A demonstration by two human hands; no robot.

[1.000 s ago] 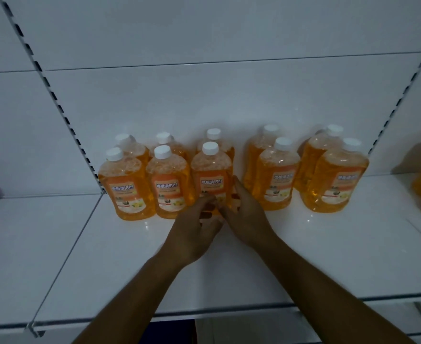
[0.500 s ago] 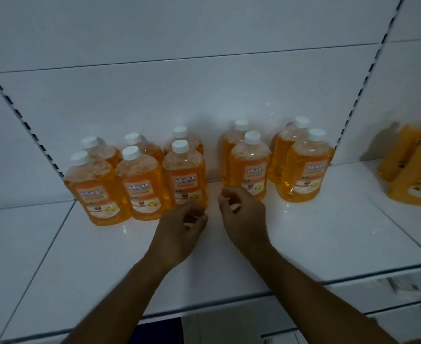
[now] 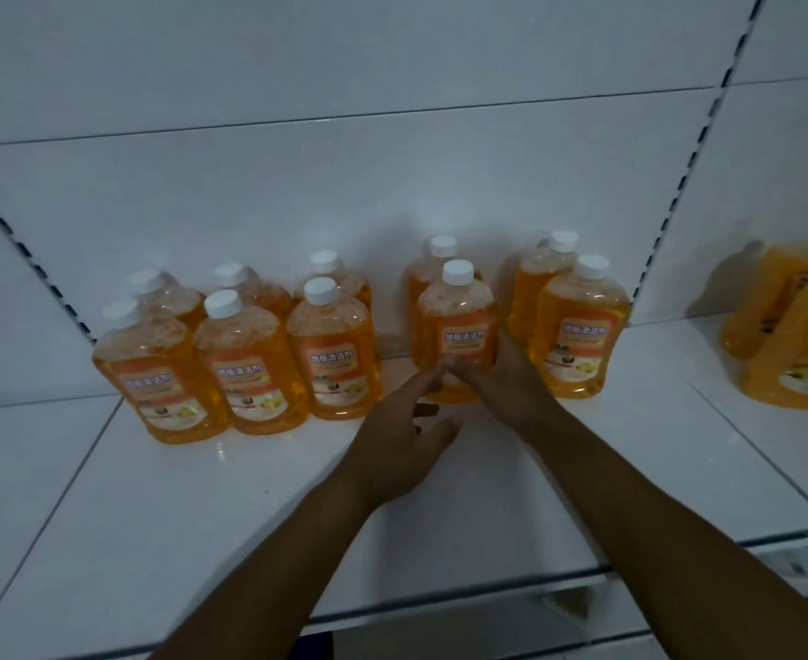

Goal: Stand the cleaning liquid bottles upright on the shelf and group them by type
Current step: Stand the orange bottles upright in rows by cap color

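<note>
ten small orange bottles with white caps standing on the shelf; two bigger orange jugs off to the right, maybe more out of frame; two hands

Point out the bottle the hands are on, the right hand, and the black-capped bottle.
Fourth front bottle (image 3: 459, 297), head view: clear shoulder below its white cap.
Right hand (image 3: 511, 378), head view: back of the hand, beside that bottle.
Black-capped bottle (image 3: 792, 264), head view: orange shoulder, far right.
</note>
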